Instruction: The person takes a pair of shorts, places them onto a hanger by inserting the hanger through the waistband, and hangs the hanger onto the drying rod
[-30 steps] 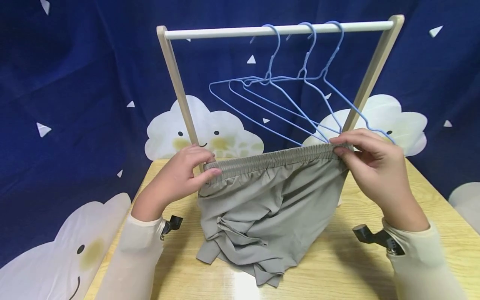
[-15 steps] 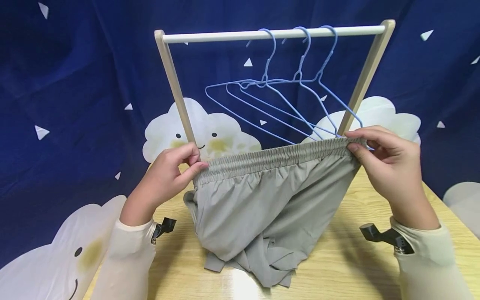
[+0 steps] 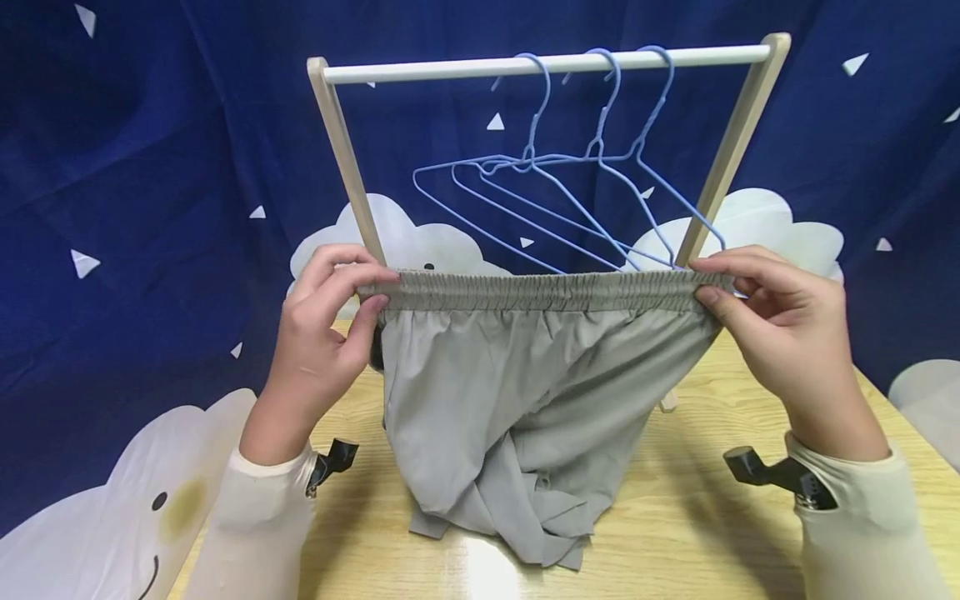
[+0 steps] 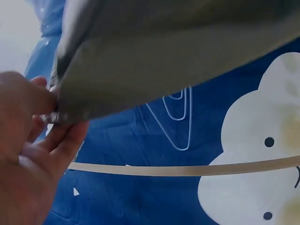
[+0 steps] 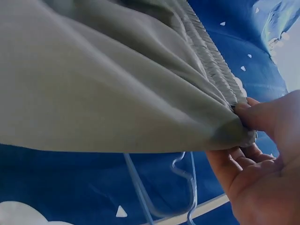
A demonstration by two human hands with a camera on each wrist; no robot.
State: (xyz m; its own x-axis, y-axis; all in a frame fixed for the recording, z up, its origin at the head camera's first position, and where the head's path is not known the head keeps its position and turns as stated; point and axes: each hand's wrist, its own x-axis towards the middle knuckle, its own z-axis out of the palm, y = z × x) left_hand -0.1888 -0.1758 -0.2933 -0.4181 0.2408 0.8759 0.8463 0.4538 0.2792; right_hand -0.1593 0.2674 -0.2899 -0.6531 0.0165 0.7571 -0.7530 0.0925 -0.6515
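Observation:
Grey shorts [image 3: 517, 392] with a gathered elastic waistband hang between both hands, waistband up and stretched nearly level. At its left end my left hand [image 3: 318, 333] pinches the waistband between thumb and fingers. My right hand [image 3: 787, 333] pinches the opposite end the same way. The lower part of the shorts is bunched in folds close over the table. In the left wrist view, fingers grip a corner of the cloth [image 4: 164, 70]; the right wrist view has thumb and fingers on the waistband's end [image 5: 239, 110]. Behind the shorts, the lower parts of the hangers are hidden.
A wooden rack with a white rail [image 3: 450, 70] stands behind the shorts. Three blue wire hangers [image 3: 531, 158] hang from it. The wood-grain table [image 3: 675, 517] lies below, and a dark blue curtain [image 3: 187, 167] with cloud shapes forms the backdrop.
My left hand has let its grip shift and risen, bringing the waistband from a slant to nearly level. My right hand moved outward to the right earlier, stretching the waistband wider.

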